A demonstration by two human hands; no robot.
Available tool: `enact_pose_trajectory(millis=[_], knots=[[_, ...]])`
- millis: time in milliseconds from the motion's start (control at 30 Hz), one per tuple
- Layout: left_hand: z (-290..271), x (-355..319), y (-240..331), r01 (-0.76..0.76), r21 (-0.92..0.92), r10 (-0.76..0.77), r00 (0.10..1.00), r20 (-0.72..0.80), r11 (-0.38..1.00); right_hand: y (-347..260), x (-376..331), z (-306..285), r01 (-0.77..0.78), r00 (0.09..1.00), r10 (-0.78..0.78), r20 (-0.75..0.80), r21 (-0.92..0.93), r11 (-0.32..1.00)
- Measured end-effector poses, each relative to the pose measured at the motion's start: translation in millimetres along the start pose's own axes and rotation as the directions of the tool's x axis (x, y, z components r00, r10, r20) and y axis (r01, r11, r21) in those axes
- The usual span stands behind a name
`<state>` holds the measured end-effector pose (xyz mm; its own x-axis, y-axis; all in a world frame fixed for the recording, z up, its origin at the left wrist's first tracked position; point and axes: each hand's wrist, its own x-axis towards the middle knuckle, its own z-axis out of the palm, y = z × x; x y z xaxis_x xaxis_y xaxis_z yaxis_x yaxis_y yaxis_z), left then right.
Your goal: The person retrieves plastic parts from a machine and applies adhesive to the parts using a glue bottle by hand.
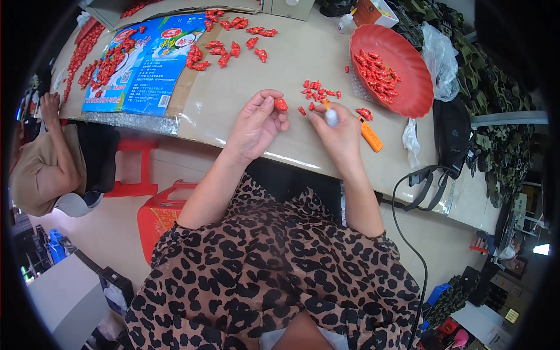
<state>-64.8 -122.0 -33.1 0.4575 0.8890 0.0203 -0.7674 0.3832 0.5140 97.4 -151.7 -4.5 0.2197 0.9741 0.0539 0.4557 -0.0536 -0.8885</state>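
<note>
My left hand [258, 123] pinches a small glossy red figure-like piece [281, 104] between thumb and fingertips above the table. In my right hand [340, 137] is a small white bottle [331, 117] with a yellow-orange tip, which looks like a glue bottle. The two hands are a short way apart, and the bottle's tip does not touch the held piece. Just beyond the bottle lies a loose cluster of tiny red parts [317, 87]. Beside my right hand are an orange flat-handled tool [371, 136] and another red piece [364, 114].
A large red bowl [411, 55] of small red parts stands at the right. Several red pieces [235, 49] lie at the back, some on a blue printed cardboard sheet [154, 81]. A black bag [452, 131] hangs at the right edge. A person [55, 157] sits at the left.
</note>
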Motion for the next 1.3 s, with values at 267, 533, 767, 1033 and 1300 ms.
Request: enact_pose_trajectory(millis=[267, 533, 767, 1033, 1300], knots=[[-2, -1, 3, -0.003, -0.079, 0.002, 1.0, -0.011, 0.997, -14, 5, 11, 0.144, 0.99, -0.129, 0.063, -0.486, 0.862], [-1, 0, 1, 0.026, -0.012, -0.026, 0.998, 0.062, 1.0, -5, 4, -12, -0.274, 0.958, 0.201, 0.204, 0.448, 0.851], [12, 0, -8, 0.044, 0.039, -0.046, 0.998, 0.044, 0.998, 1, -9, -16, -0.274, 0.961, 0.146, 0.233, 0.865, 0.42], [23, -5, -26, 0.126, 0.05, -0.13, 0.988, 0.079, 0.991, 5, -19, -21, -0.264, 0.964, 0.101, 0.244, 0.876, 0.404], [23, -8, -34, 0.099, 0.154, -0.115, 0.989, 0.098, 0.983, 15, -31, -11, -0.053, 0.999, 0.032, 0.042, 0.761, 0.647]])
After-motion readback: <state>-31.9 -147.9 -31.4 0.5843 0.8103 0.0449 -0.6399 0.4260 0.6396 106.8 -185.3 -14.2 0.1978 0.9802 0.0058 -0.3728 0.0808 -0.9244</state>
